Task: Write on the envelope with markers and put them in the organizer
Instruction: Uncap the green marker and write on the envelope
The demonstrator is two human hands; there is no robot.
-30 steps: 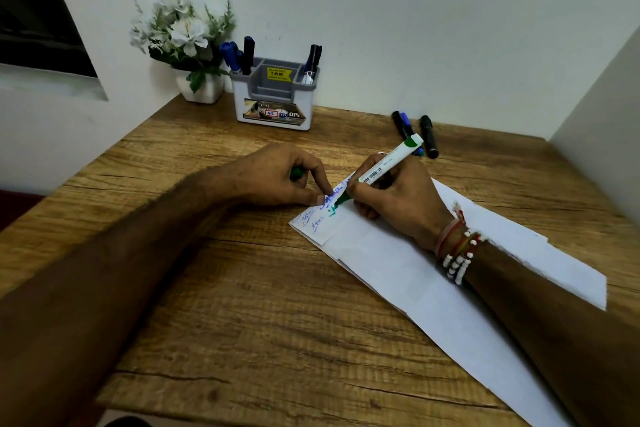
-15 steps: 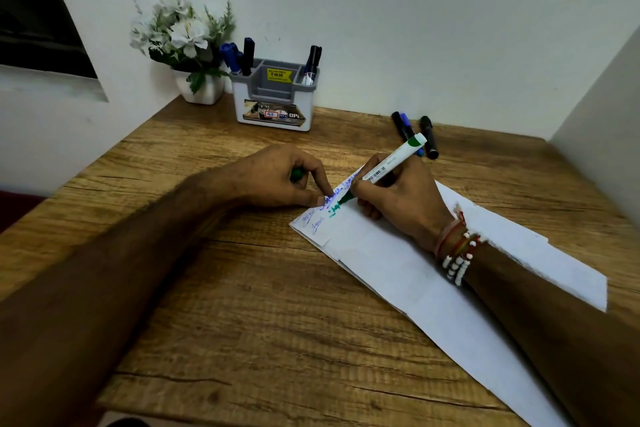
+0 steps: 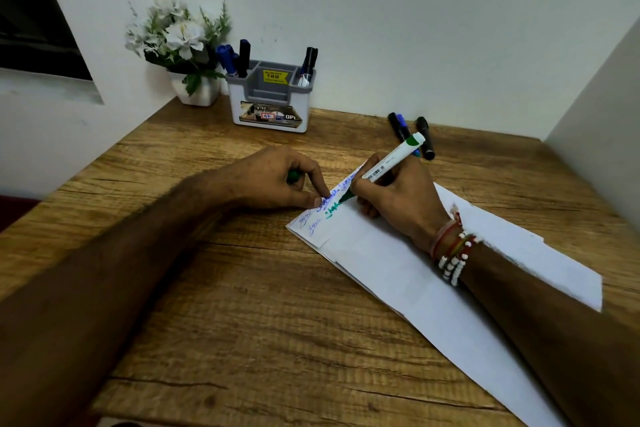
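A long white envelope [image 3: 398, 274] lies slantwise on the wooden desk, with blue and green writing at its far left end. My right hand [image 3: 398, 198] grips a white marker with green ends [image 3: 391, 160], its tip touching the envelope. My left hand [image 3: 280, 180] curls round a green cap [image 3: 294, 177] while its fingertips press the envelope's corner. A grey and white organizer [image 3: 273, 104] stands at the back against the wall, with blue and black markers [image 3: 235, 59] in its left slot and others [image 3: 308, 64] in its right.
Three loose markers [image 3: 412, 135], black and blue, lie on the desk behind my right hand. A white pot of white flowers [image 3: 183, 45] stands left of the organizer. Walls close the back and the right side; a dark window is at the left.
The marker tip has moved rightwards along the envelope, and the green writing has grown longer. My left hand has stayed put.
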